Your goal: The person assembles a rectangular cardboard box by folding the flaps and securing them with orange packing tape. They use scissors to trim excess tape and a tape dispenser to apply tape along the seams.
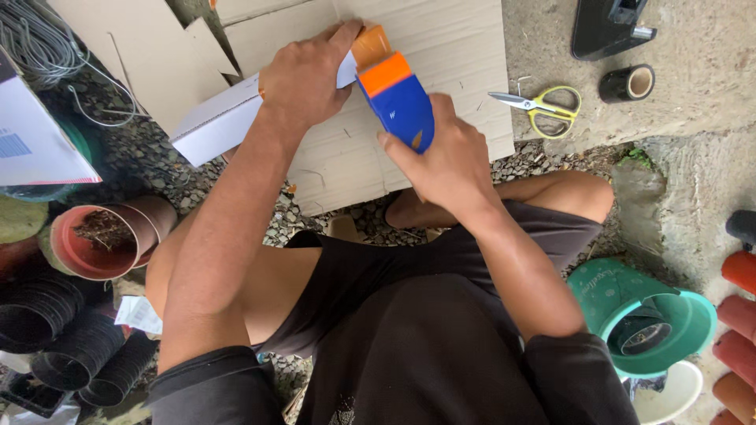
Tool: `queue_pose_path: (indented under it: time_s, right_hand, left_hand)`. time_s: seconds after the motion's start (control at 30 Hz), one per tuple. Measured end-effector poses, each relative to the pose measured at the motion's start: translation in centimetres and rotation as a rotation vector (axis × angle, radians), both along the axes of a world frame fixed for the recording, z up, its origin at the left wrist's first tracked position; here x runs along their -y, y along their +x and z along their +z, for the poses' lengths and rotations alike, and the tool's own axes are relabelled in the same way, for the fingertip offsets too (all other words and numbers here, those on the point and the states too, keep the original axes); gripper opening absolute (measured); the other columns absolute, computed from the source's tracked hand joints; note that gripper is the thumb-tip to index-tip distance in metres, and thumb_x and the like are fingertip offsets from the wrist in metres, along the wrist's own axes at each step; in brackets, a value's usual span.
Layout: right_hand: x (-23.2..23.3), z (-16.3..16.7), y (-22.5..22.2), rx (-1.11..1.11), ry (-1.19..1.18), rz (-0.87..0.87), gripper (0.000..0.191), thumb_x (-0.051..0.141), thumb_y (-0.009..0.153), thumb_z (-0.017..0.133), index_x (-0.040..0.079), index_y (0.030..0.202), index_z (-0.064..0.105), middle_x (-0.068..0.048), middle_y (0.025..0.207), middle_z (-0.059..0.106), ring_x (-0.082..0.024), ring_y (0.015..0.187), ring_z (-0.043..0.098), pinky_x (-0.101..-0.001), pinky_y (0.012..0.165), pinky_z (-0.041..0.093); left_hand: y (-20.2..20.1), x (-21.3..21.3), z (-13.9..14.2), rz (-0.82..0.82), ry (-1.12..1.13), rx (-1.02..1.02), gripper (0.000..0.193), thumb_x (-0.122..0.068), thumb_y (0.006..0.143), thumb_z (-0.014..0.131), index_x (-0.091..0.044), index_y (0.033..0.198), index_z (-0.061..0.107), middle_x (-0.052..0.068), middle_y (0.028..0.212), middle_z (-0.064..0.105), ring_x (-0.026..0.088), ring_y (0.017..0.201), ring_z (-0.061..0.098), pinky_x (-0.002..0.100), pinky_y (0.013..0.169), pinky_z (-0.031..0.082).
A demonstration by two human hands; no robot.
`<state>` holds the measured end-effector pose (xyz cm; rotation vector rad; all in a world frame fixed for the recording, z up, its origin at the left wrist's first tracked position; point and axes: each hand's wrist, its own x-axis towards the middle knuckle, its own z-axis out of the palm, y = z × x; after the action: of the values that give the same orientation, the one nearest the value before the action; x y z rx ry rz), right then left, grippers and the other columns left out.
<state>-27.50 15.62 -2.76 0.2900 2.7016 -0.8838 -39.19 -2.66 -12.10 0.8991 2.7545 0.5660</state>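
The left hand [303, 79] covers the near end of the white box [216, 122] at upper centre. The tape dispenser [398, 94] hides its own roll. The black object [610, 27] at upper right and the pots [740, 315] at lower right run off the frame.

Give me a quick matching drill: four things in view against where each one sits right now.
Things:
1. tape dispenser
2. scissors
3. tape roll
4. white box

Places:
A. on the concrete, far right
B. under the left hand
C. gripped in the right hand
D. at the cardboard's right edge

Pairs: 1-C, 2-D, 3-A, 4-B
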Motion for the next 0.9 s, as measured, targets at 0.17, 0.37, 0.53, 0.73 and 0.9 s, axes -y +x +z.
queue_pose_path:
  time_s: [0.17, 0.37, 0.53, 0.73, 0.9]
  right_hand:
    - [0.0, 0.1, 2.0, -0.095, 0.010, 0.055, 0.058, 0.043, 0.092, 0.076, -0.002, 0.122, 0.055, -0.021, 0.086, 0.073, -0.039, 0.080, 0.074, -0.0473, 0.075, 0.059]
    - [0.1, -0.9, 3.5, -0.056, 0.034, 0.037, 0.059, 0.043, 0.091, 0.076, -0.001, 0.123, 0.054, -0.021, 0.088, 0.073, -0.042, 0.082, 0.073, -0.0498, 0.075, 0.057]
    - [-0.4, -1.4, 3.5, -0.006, 0.051, 0.035, 0.061, 0.045, 0.088, 0.076, -0.001, 0.122, 0.054, -0.022, 0.086, 0.073, -0.042, 0.081, 0.073, -0.0491, 0.074, 0.057]
    - [-1.3, -2.1, 2.2, 0.116, 0.038, 0.033, 0.063, 0.050, 0.086, 0.073, 0.000, 0.121, 0.055, -0.022, 0.088, 0.074, -0.043, 0.084, 0.073, -0.0498, 0.079, 0.057]
    - [-1.8, -2.3, 0.5, 0.167, -0.021, 0.039, 0.066, 0.055, 0.086, 0.070, -0.001, 0.119, 0.057, -0.022, 0.092, 0.074, -0.041, 0.091, 0.073, -0.0472, 0.082, 0.057]
  left_hand:
    - [0.6, 0.0, -0.5, -0.003, -0.145, 0.051, 0.086, -0.023, 0.075, 0.086, -0.022, 0.149, 0.041, 0.012, 0.118, 0.071, 0.038, 0.093, 0.071, 0.051, 0.073, 0.058]
    - [0.4, 0.6, -1.7, -0.007, 0.005, -0.071, 0.081, -0.019, 0.072, 0.087, -0.021, 0.144, 0.049, 0.008, 0.122, 0.072, 0.037, 0.088, 0.073, 0.050, 0.067, 0.059]
    - [0.1, 0.8, -1.8, 0.010, 0.033, -0.042, 0.081, -0.016, 0.069, 0.088, -0.020, 0.142, 0.054, 0.008, 0.119, 0.073, 0.038, 0.086, 0.072, 0.048, 0.068, 0.058]
    - [-0.3, 0.8, -2.2, -0.041, 0.092, -0.077, 0.079, -0.017, 0.067, 0.089, -0.014, 0.139, 0.056, 0.012, 0.116, 0.073, 0.037, 0.083, 0.073, 0.046, 0.073, 0.058]
    - [-0.4, 1.0, -2.2, -0.073, 0.104, -0.067, 0.077, -0.017, 0.073, 0.087, -0.013, 0.142, 0.055, 0.013, 0.114, 0.074, 0.037, 0.084, 0.073, 0.047, 0.074, 0.058]
